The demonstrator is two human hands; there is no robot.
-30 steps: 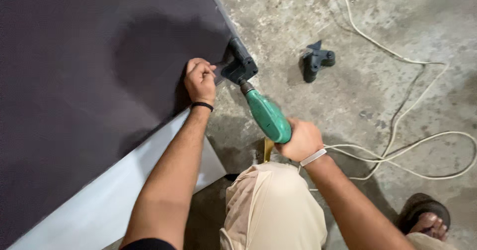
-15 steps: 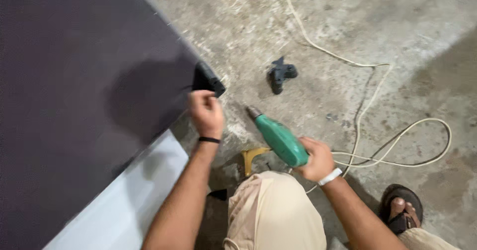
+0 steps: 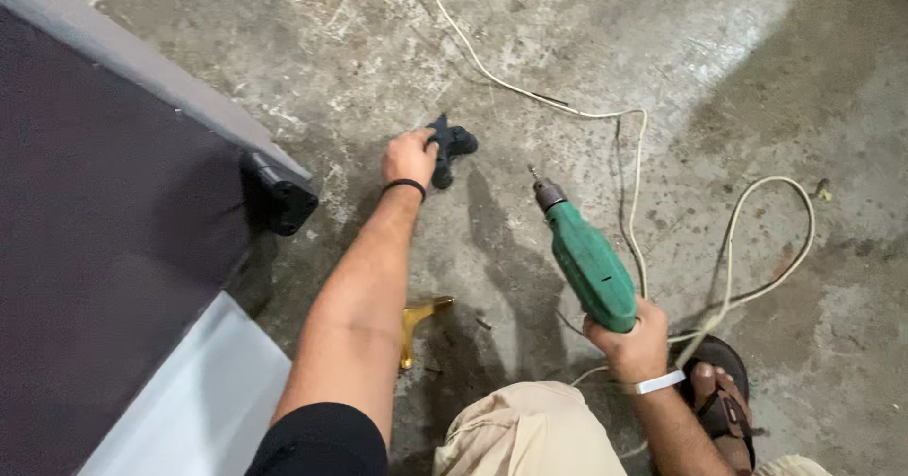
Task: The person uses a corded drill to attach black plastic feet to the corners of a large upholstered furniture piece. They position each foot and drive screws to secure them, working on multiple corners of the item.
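Left hand [image 3: 410, 157] reached out on concrete floor [image 3: 757, 79], fingers apparently curled onto black bracket [image 3: 450, 145] lying there. Right hand [image 3: 626, 343] wrapped tight around green drill [image 3: 586, 263] handle, bit pointed away. Black corner piece [image 3: 282, 197] on dark panel [image 3: 104, 230] edge.

Glossy green plastic drill [image 3: 588, 266]; rough, matt concrete floor [image 3: 738, 69].

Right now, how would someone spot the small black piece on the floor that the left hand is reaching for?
Start at the dark panel at the left, then go right across the bare concrete floor. There the left hand touches a small black bracket. It is the only loose black part, unlike the black piece fixed on the panel's corner.
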